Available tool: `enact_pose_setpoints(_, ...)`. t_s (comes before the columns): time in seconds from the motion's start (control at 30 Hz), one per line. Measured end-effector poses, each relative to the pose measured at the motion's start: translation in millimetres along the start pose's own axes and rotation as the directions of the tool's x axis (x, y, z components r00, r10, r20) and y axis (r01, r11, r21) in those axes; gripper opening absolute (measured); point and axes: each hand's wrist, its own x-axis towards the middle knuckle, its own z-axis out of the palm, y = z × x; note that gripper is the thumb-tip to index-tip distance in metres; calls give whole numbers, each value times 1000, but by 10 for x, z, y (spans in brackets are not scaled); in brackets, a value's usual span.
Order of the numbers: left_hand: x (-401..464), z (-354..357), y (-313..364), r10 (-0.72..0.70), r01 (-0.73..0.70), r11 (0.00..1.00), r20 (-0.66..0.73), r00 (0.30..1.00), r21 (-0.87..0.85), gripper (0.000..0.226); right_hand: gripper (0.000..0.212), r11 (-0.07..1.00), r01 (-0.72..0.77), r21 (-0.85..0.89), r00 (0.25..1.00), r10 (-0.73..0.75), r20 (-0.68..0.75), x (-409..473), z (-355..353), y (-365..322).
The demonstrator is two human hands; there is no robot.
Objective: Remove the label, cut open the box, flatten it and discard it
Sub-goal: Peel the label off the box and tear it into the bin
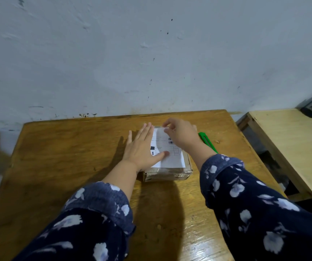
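Box at table centre, cutter at three o'clock

The box (167,171) sits mid-table (57,157), the label (167,153) on its top face. The left hand (142,147) lies flat on the box's nine o'clock side; the right hand (179,134) is over its twelve o'clock edge. A cutter (207,141) lies at three o'clock, a second table (292,147) beyond it.

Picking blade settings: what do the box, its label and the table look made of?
Box: brown cardboard, likely under glossy clear tape, judging by sheen along its edges.
Label: matte white printed paper with barcodes.
Table: wood with visible grain, glossy varnish showing reflections.
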Motion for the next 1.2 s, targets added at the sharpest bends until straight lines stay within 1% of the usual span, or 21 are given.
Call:
enact_pose_setpoints(0.1,-84,-57,-10,-10,10,1000,-21,1000,1,106,21,999,12,-42,997,-15,-72,-34,53,-61)
enact_pose_setpoints(0.17,-177,-100,-12,1,-3,997,29,1000,74,111,22,999,-6,-41,997,3,-77,-45,67,-90)
enact_pose_setpoints(0.23,-286,-115,4,-19,8,992,84,996,125,118,20,999,-21,-37,998,18,-67,-57,72,-96)
enact_pose_setpoints(0.37,-435,-107,58,-56,36,992,163,985,120,135,18,999,-51,-5,996,51,-70,-85,78,-86)
enact_pose_setpoints(0.47,-457,-118,80,-57,23,985,197,979,170,143,16,994,-81,75,995,85,-51,-89,96,-87)
enact_pose_setpoints(0.53,-461,-129,95,-66,25,979,199,978,203,143,15,987,-101,126,993,107,-43,-104,66,-103)
enact_pose_setpoints(0.63,-458,-151,121,-74,25,976,220,973,218,142,14,985,-95,147,995,95,4,-108,-45,-142)
enact_pose_setpoints(0.83,-456,-185,144,-79,29,974,216,973,226,143,10,945,-109,307,993,117,-5,-161,-446,-166)
enact_pose_setpoints(1.0,-443,-182,119,-70,20,972,210,975,233,142,12,851,-212,481,976,212,54,-274,-648,-107)
enact_pose_setpoints(1.13,-472,-205,131,-70,15,972,226,972,235,140,4,697,-329,637,930,357,90,-328,-621,-78)
enact_pose_setpoints(1.2,-492,-210,136,-65,10,973,231,971,231,139,7,611,-392,687,890,440,117,-342,-560,-48)
